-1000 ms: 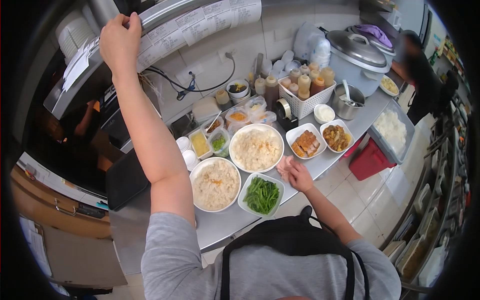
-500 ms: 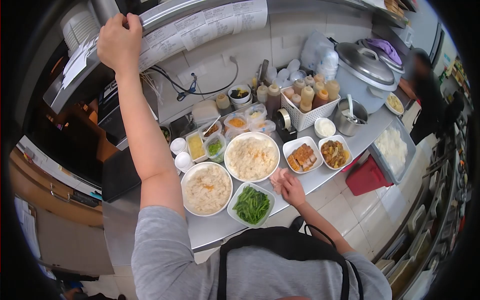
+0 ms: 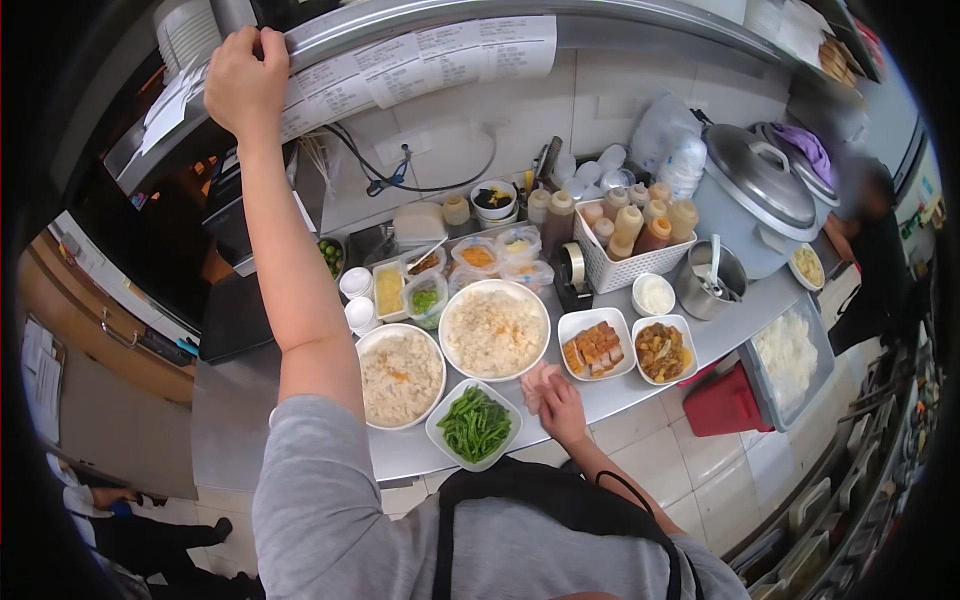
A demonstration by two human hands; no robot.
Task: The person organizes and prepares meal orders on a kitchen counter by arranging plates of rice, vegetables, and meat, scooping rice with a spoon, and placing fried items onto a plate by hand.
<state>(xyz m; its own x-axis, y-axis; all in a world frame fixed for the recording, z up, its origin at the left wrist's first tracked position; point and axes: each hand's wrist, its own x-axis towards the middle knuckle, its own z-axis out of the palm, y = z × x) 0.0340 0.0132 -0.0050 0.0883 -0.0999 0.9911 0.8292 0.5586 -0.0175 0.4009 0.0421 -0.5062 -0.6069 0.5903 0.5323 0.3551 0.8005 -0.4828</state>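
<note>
The right hand has its fingers bunched over a pink cloth, holding it against the tabletop just to the right of the dish of greens. The left hand is up at the shelf, well beyond the greens and to their left, fingers curled by the receipts; I can't tell what that grip pinches. Two rice bowls stand close behind the greens; a dish of sliced meat sits farther right.

Black apron over a grey short-sleeved shirt
</note>
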